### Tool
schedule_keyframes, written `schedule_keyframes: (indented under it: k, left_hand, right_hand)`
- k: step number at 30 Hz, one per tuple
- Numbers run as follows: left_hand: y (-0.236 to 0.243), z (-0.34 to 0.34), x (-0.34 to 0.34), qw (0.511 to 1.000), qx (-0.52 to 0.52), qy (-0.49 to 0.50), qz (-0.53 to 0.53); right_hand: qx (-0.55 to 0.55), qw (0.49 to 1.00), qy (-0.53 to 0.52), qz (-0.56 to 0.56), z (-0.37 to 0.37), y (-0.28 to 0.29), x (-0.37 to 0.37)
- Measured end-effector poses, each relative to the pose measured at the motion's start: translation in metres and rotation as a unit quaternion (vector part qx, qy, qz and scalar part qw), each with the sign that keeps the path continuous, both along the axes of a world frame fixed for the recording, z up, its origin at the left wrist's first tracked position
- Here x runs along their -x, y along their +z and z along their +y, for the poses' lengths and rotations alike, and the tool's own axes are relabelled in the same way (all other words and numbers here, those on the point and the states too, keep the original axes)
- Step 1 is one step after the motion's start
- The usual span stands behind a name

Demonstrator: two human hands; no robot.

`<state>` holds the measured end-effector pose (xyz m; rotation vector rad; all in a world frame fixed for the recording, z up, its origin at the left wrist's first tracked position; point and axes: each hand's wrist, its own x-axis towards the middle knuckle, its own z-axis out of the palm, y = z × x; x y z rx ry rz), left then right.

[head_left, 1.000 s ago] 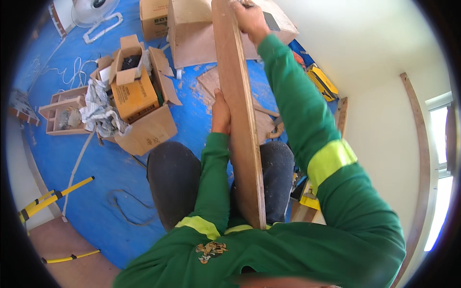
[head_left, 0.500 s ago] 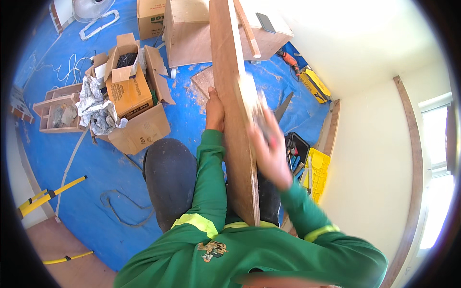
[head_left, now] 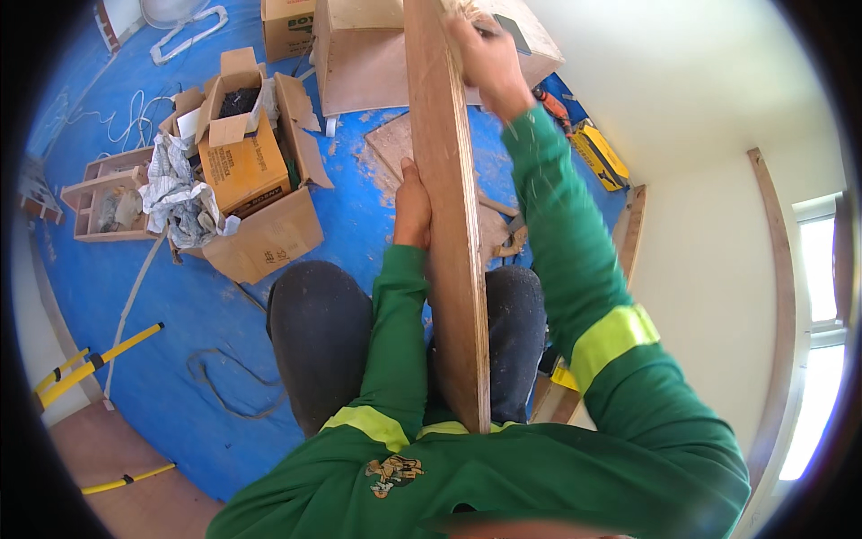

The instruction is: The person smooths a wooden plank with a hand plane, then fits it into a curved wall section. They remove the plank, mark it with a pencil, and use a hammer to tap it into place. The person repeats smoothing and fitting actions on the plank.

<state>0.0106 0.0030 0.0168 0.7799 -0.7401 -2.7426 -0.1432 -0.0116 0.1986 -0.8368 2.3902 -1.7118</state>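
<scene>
A long brown wooden board [head_left: 449, 225] stands on edge between my knees and runs from my chest to the top of the view. My left hand [head_left: 412, 208] grips the board's left face about halfway up. My right hand [head_left: 486, 56] is far out near the board's top end, closed on a small dark object pressed against the board's right side; the object is blurred and I cannot tell what it is. Both arms wear green sleeves with yellow bands.
An open cardboard box [head_left: 247, 171] with crumpled paper stands to the left on the blue floor sheet [head_left: 162, 314]. A wooden crate [head_left: 103, 193] lies further left, a plywood box [head_left: 368, 54] ahead. A yellow tool case [head_left: 600, 154] and wood strips lie by the right wall.
My right hand has swung from the board's middle back out to its far end. The left hand has kept its grip on the board.
</scene>
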Motion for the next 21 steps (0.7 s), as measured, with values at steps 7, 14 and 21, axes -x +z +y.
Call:
schedule_keyframes:
  k: [7,14,21]
  left_hand:
    - [-0.007,0.0,0.001,0.997,0.055,-0.014,-0.05]
    - [0.006,-0.02,-0.004,0.993,0.115,0.003,-0.034]
    - [0.027,-0.032,-0.024,0.982,0.179,0.045,0.043]
  right_hand:
    - [-0.051,0.995,-0.052,0.066,-0.1,0.03,0.162]
    - [0.184,0.971,-0.025,-0.152,-0.036,0.009,0.107]
    - [0.175,0.897,0.061,-0.401,0.241,-0.108,-0.053]
